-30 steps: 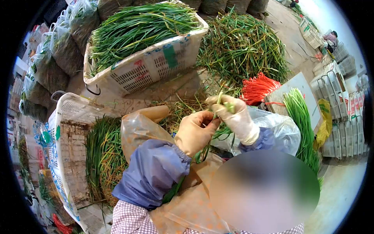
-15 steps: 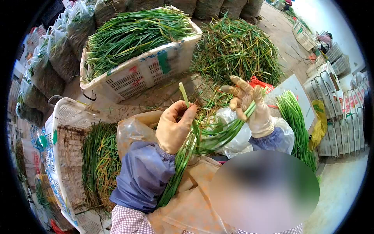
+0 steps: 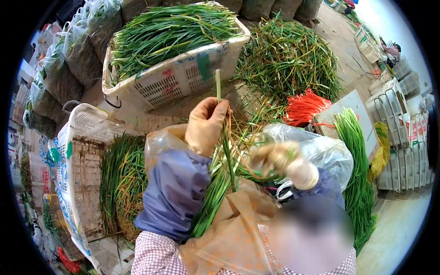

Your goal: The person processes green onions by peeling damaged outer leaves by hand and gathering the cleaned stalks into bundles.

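Observation:
My left hand (image 3: 205,127), in a pale glove, pinches a garlic chive stalk (image 3: 218,85) between thumb and fingers. Its pale end points up and its green leaves hang below the hand. My right hand (image 3: 284,162), gloved too, is smeared by motion to the right of the stalk. Whether its fingers hold anything cannot be made out. A thin brownish strand (image 3: 247,167) runs toward it. More loose chives (image 3: 213,192) lie across my lap on the tan apron (image 3: 220,243), beside my left sleeve.
A white crate (image 3: 183,73) of chives stands ahead, beside a heap of leaf scraps (image 3: 288,59). Another crate (image 3: 82,183) sits at left. Red ties (image 3: 305,107) lie on a board (image 3: 350,114) near a chive bundle (image 3: 355,174). Filled bags (image 3: 73,57) line the back left.
My right hand has dropped from its raised spot to lower left, and the bunch of leaves stretched toward it no longer shows there. My left hand still pinches its stalk, slightly higher in view.

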Available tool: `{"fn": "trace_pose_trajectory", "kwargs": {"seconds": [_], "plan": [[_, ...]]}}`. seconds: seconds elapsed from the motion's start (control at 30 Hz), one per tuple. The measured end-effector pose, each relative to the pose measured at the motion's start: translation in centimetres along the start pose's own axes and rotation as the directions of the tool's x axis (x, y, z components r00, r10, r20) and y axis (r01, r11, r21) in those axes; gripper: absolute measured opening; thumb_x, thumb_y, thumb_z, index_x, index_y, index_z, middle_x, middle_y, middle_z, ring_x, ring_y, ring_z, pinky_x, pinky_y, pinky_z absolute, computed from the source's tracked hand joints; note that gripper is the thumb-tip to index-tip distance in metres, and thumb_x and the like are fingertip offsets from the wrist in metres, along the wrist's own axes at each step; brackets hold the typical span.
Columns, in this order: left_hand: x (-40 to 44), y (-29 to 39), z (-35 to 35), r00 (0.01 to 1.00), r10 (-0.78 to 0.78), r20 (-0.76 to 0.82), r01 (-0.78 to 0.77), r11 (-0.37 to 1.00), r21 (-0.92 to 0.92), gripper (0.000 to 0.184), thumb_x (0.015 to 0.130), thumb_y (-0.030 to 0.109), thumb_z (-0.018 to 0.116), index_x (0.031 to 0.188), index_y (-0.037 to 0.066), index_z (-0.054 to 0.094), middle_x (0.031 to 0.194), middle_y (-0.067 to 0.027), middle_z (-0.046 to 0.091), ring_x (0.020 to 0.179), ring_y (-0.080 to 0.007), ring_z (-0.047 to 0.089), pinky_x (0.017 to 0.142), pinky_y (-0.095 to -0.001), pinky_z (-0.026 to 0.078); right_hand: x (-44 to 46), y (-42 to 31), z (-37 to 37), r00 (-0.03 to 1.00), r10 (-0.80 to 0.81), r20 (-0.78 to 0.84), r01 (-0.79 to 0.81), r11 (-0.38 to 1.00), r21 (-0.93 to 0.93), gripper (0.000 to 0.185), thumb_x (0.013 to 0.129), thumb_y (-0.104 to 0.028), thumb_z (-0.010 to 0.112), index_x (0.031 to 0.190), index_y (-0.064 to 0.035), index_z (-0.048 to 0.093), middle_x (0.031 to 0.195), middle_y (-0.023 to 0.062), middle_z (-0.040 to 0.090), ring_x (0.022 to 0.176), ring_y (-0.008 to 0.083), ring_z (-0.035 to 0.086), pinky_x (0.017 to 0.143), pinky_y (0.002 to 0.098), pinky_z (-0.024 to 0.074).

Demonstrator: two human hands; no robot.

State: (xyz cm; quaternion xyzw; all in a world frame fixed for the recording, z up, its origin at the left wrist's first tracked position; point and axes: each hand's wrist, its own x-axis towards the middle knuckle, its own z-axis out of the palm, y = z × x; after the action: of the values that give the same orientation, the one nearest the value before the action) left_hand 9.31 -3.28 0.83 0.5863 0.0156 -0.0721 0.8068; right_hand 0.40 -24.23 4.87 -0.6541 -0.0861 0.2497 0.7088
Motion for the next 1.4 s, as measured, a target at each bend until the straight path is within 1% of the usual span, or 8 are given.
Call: {"fn": "trace_pose_trajectory", "kwargs": {"seconds": [0.27,0.4,0.57,0.7,0.93,1.1,1.17,1.4], "plan": [[-2.9,0.4,3.7,0.875,-0.035,0.484,-0.275,0.786,0.554,0.027,0.086,0.014,0.065,0.108,-0.001,0.062,0.095,-0.0075,0.068,0.084,-0.0137,0.062,0.079,-0.0282,0.049,6.9,1.0,-1.0,0.827,-0.489,-0.277,0.331,0.823,-0.462,0.021,0.091,-0.017,0.06,0.102,0.001,0.063,0.098,0.005,0.065,0.09,0.0141,0.059,0.084,0.0276,0.0453],[-3.6,2.5,-0.1,0.94,0.171,0.294,-0.34,0.498,0.798,0.037,0.084,0.031,0.064,0.111,0.005,0.062,0.104,-0.0149,0.066,0.1,-0.032,0.06,0.09,-0.0389,0.045,6.7,0.4,-8.1,0.104,-0.882,-0.46,0.535,0.44,-0.721,0.021,0.097,-0.01,0.047,0.11,-0.0069,0.063,0.099,0.0041,0.066,0.084,0.0133,0.059,0.067,0.024,0.0485],[-5.8,2.5,-2.4,0.969,0.237,0.073,-0.224,0.714,0.664,0.023,0.082,0.011,0.066,0.103,0.002,0.064,0.094,-0.0144,0.067,0.086,-0.0245,0.065,0.079,-0.0328,0.05,4.1,4.2,-8.4,0.756,-0.584,-0.297,0.082,0.534,-0.841,0.023,0.092,-0.019,0.057,0.11,-0.0053,0.064,0.092,0.0047,0.067,0.074,0.0116,0.058,0.067,0.0277,0.0519],[-8.2,2.3,-1.4,0.972,0.171,0.158,-0.233,0.699,0.676,0.015,0.084,0.004,0.063,0.099,-0.001,0.065,0.088,-0.0042,0.066,0.081,-0.0077,0.059,0.075,-0.0228,0.047,5.5,9.6,-2.2,0.867,0.47,-0.164,-0.459,0.629,-0.627,0.06,0.087,-0.058,0.051,0.082,0.0011,0.063,0.076,0.0127,0.062,0.076,0.0256,0.061,0.073,0.0391,0.0492],[-5.5,5.3,-5.6,0.661,0.672,0.333,-0.13,-0.335,0.933,0.046,0.078,0.021,0.07,0.12,0.007,0.056,0.124,-0.0193,0.054,0.116,-0.0353,0.051,0.097,-0.0374,0.04,5.7,11.0,1.1,0.925,0.258,-0.279,-0.129,0.904,0.408,0.016,0.089,-0.025,0.062,0.082,-0.01,0.058,0.065,-0.0012,0.058,0.044,0.0046,0.044,0.038,0.0182,0.0297],[-5.0,7.2,-5.2,0.986,-0.102,0.131,-0.037,0.631,0.775,0.065,0.08,0.039,0.07,0.125,-0.003,0.049,0.117,-0.0226,0.059,0.109,-0.0333,0.057,0.093,-0.0392,0.044,4.5,10.9,0.4,0.95,0.148,-0.274,-0.024,0.912,0.41,0.026,0.092,-0.033,0.055,0.092,-0.0078,0.058,0.071,0.004,0.062,0.052,0.0102,0.054,0.041,0.0206,0.0375],[-5.9,2.1,-5.1,0.897,-0.105,0.43,-0.405,0.202,0.892,0.084,0.075,0.056,0.067,0.129,-0.004,0.043,0.105,-0.0272,0.062,0.098,-0.0387,0.061,0.084,-0.0432,0.049,4.3,10.4,1.8,0.964,0.139,-0.227,-0.03,0.904,0.427,0.028,0.09,-0.037,0.057,0.091,-0.009,0.057,0.074,0.0047,0.064,0.056,0.01,0.056,0.041,0.021,0.0373],[-7.9,-1.1,-4.2,0.814,-0.521,0.257,-0.032,0.401,0.916,0.101,0.072,0.066,0.063,0.143,0.006,0.024,0.116,-0.0254,0.057,0.104,-0.0375,0.059,0.087,-0.0413,0.046,3.2,8.1,1.1,0.987,0.085,-0.136,-0.011,0.882,0.472,0.015,0.09,-0.023,0.059,0.094,-0.0087,0.058,0.082,0.0072,0.068,0.065,0.0106,0.061,0.046,0.02,0.0387]]}}
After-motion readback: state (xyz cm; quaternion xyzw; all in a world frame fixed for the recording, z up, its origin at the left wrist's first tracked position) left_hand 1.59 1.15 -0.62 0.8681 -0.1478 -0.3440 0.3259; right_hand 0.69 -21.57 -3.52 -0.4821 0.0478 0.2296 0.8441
